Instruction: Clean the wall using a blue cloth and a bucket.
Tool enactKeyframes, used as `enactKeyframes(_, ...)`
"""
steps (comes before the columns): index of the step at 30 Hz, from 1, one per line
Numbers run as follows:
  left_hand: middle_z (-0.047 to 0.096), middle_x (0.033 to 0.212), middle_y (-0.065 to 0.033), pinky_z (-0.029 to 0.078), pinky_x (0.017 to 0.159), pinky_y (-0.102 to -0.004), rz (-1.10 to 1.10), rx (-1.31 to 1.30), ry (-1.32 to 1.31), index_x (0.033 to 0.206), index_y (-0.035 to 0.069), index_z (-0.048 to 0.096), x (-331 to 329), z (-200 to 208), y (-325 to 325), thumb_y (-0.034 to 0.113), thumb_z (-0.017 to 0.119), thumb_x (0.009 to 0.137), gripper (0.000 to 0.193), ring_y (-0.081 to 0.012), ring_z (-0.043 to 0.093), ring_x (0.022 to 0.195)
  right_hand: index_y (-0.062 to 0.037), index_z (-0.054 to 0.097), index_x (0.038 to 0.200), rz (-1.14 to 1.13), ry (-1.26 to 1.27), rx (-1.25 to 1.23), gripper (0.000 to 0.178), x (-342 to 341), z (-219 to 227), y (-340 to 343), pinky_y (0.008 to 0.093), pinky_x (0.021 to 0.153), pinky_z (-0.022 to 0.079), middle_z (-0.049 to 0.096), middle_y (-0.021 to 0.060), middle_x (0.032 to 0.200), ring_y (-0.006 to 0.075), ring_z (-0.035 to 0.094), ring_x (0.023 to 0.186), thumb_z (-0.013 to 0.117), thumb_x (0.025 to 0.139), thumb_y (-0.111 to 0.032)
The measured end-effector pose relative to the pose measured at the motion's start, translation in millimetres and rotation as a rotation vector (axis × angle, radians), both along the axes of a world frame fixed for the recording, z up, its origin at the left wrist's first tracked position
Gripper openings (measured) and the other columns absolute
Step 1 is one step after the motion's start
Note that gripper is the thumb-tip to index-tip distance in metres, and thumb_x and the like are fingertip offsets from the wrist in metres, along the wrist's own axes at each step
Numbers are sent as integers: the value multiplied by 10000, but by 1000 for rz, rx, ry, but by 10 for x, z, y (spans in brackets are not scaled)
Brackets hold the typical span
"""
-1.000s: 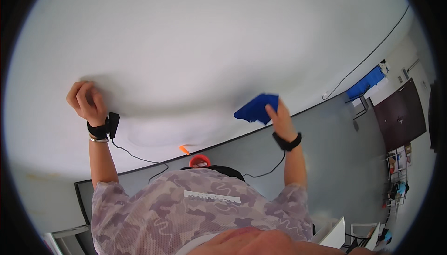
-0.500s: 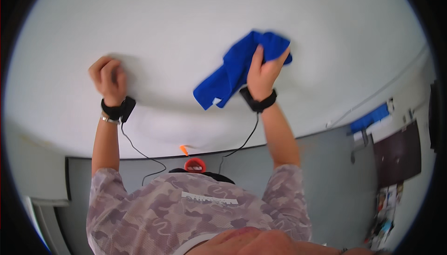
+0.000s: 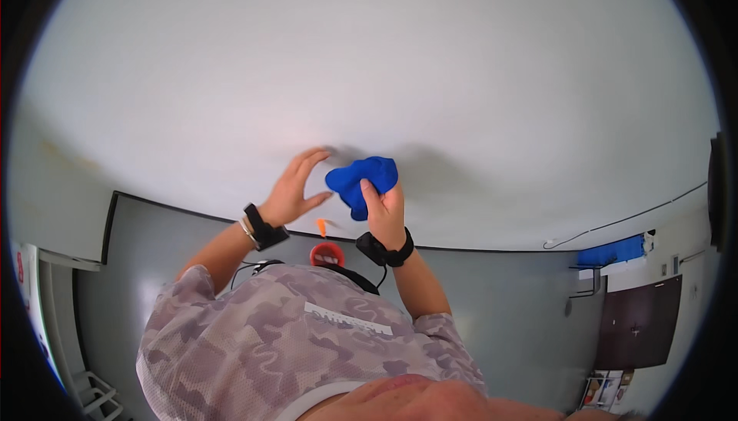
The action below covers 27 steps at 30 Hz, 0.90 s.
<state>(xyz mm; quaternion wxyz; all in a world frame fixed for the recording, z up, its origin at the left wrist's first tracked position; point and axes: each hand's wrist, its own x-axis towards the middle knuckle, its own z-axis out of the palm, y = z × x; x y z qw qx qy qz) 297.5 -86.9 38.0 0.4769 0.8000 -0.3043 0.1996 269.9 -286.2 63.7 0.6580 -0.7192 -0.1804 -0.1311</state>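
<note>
A bunched-up blue cloth [image 3: 360, 178] is gripped in my right hand [image 3: 386, 207] and rests against the wide white surface [image 3: 369, 75]. My left hand [image 3: 296, 187] is just to the left of the cloth, fingers spread and empty, with its fingertips near the cloth's edge. Each wrist has a black band with a thin cable running back toward my chest. My patterned shirt fills the lower part of the view.
A small red and orange object [image 3: 326, 250] hangs at my chest between the forearms. Below the white surface's dark edge is grey floor [image 3: 507, 306]. At the right are a blue item [image 3: 611, 252], a thin cable [image 3: 623, 221] and a dark cabinet [image 3: 638, 321].
Both hands have come together near the middle. The cloth, hanging loose before, is now bunched in my right hand. My left hand has gone from a fist to spread fingers.
</note>
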Motion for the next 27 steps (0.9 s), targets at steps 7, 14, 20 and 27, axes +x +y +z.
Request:
enactKeyframes(7,584,1092,-145,468,888,-362,-207,98,349,1197,-4,537,-155,-165,529,76,703,824,415,-295,590,986,-1,560,1141,62,281,181,221,-52,-86,330,245,795,446,585,13,994,81,537,897,554,922,-35)
enactKeyframes(14,595,928,28,446,773,-236,-210,-502,623,1084,4,613,-44,124,911,216,517,1005,246,-65,509,845,1,511,1241,432,471,-162,306,-189,-171,646,278,856,474,604,74,1125,133,581,936,539,950,-91)
enactKeyframes(20,612,1176,-120,488,855,-363,131,-407,20,1251,-61,522,300,1111,1285,70,494,970,311,-189,602,998,-37,551,1232,211,433,-151,299,-331,-278,535,264,852,473,604,62,1137,125,584,973,535,935,-73)
enactKeyframes(27,657,828,-132,479,622,-337,514,-315,-718,943,-20,620,737,2330,863,6,601,842,106,-240,611,687,-23,564,1190,-113,576,118,263,-687,-589,388,257,830,460,630,34,1040,110,561,887,519,937,-78)
